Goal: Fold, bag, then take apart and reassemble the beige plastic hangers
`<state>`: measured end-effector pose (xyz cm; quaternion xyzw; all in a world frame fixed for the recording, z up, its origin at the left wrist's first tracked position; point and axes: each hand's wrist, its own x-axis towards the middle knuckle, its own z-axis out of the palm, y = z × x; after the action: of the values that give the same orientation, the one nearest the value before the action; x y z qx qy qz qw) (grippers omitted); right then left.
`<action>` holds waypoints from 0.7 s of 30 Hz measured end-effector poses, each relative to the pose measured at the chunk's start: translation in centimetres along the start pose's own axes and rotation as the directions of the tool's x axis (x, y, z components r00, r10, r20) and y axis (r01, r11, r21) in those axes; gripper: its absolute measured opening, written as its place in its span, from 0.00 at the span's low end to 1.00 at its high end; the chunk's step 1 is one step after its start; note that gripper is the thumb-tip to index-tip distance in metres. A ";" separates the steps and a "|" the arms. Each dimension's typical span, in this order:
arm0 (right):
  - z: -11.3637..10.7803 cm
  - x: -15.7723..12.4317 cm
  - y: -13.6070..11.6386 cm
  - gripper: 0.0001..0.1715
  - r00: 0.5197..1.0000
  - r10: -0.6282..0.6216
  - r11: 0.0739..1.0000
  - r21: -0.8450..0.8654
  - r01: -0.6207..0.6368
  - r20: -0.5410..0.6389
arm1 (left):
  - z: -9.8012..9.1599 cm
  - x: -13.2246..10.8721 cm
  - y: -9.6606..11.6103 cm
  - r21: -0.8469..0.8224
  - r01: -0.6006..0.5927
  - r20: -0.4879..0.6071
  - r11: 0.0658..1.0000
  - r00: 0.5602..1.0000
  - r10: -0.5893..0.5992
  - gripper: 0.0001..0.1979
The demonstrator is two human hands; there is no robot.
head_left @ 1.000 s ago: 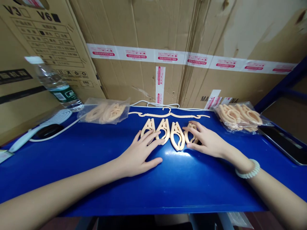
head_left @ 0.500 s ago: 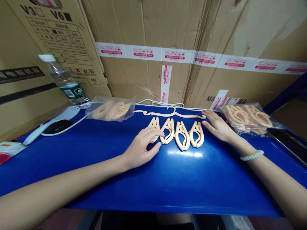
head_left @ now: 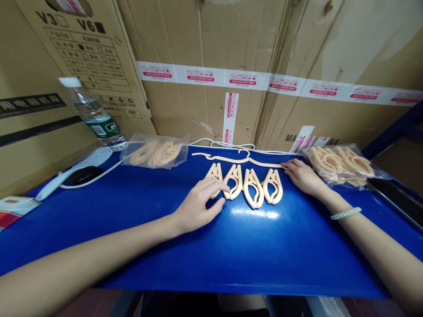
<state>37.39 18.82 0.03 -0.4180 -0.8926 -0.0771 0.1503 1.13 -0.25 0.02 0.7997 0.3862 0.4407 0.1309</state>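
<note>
An unfolded beige plastic clothes hanger lies along the back of the blue table, its hook pointing up and away. My right hand is closed on the hanger's right end, the fingers covering the tip. In front of it, several folded hangers of the same beige plastic, among them one folded hanger, lie side by side in a row. Over the leftmost folded hanger rests my left hand, fingers stretched and slightly apart, hiding part of it. Whether those fingers touch it is hard to see.
Bagged folded hangers lie at the back left, and another bag at the right beside a dark phone. A water bottle, a pale brush-like item and a white cable stand left. Cardboard boxes wall off the back.
My right hand has closed on the unfolded hanger's right end. The hanger has shifted right and tilted slightly, its right end nearer me. My left hand has stayed nearly still.
</note>
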 end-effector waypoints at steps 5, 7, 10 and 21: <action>-0.6 -0.1 -0.2 0.19 0.999 0.008 0.996 0.089 -0.003 -0.053 | -0.1 0.0 -0.1 -0.020 0.042 0.008 0.999 0.999 -0.042 0.13; -0.8 -0.2 -0.4 0.18 0.998 0.040 0.991 0.130 -0.033 -0.052 | -0.1 0.0 0.0 -0.025 0.054 0.003 0.998 0.999 -0.054 0.12; -1.3 -0.2 -0.9 0.17 0.994 0.083 0.983 0.166 -0.071 -0.064 | -0.2 0.1 0.0 -0.028 0.078 -0.007 0.997 0.997 -0.078 0.12; -5.8 -1.2 -1.3 0.25 0.982 0.188 0.949 0.259 -0.180 -0.008 | -0.3 0.4 -0.6 -0.210 0.349 -0.088 0.913 0.923 -0.373 0.10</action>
<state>38.25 15.62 5.05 -0.4751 -0.8496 0.0468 0.2244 0.76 0.36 0.08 0.6687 0.4911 0.4934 0.2613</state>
